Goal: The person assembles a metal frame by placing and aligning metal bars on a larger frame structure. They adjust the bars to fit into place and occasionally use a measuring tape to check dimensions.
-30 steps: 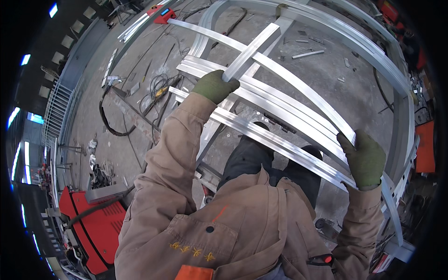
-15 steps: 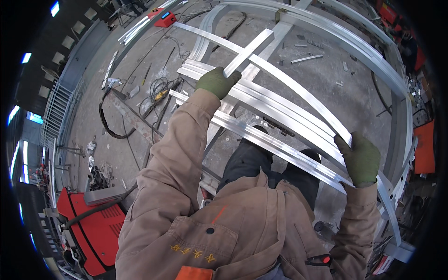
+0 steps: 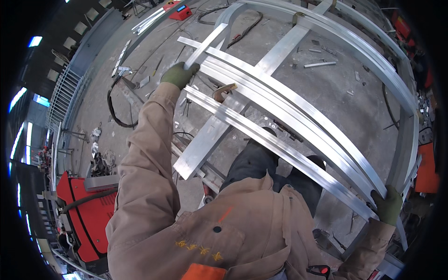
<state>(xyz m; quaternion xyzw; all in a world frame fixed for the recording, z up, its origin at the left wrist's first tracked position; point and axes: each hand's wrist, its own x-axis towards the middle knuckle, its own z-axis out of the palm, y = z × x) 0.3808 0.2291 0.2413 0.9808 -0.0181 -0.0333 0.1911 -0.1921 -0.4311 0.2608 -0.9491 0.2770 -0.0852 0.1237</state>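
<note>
My left hand [image 3: 179,75], in a green glove, is closed around the lower end of a short flat metal bar [image 3: 207,44]. That bar crosses the left end of a long silver strip [image 3: 298,95], which lies at a slight angle beside a wide grooved aluminium rail [image 3: 261,93]. At the lower right my right hand [image 3: 388,204], also gloved, wraps round the strip's near end; part of its grip is hidden. Nearer my body runs a narrower grooved rail [image 3: 270,140]. Beneath the rails passes a flat crossbar [image 3: 205,142], with a tan metal clamp [image 3: 224,92] on it.
A large curved metal frame [image 3: 364,60] spans the far and right sides. The red machine [image 3: 86,219] stands at lower left, another red box [image 3: 180,11] at far left. Cables [image 3: 112,109] and metal offcuts [image 3: 319,64] lie on the concrete floor. My knees are under the narrower rail.
My left hand and the short bar have moved left, toward the strip's end. My right hand has moved down and right with the strip, which now lies closer along the wide rail.
</note>
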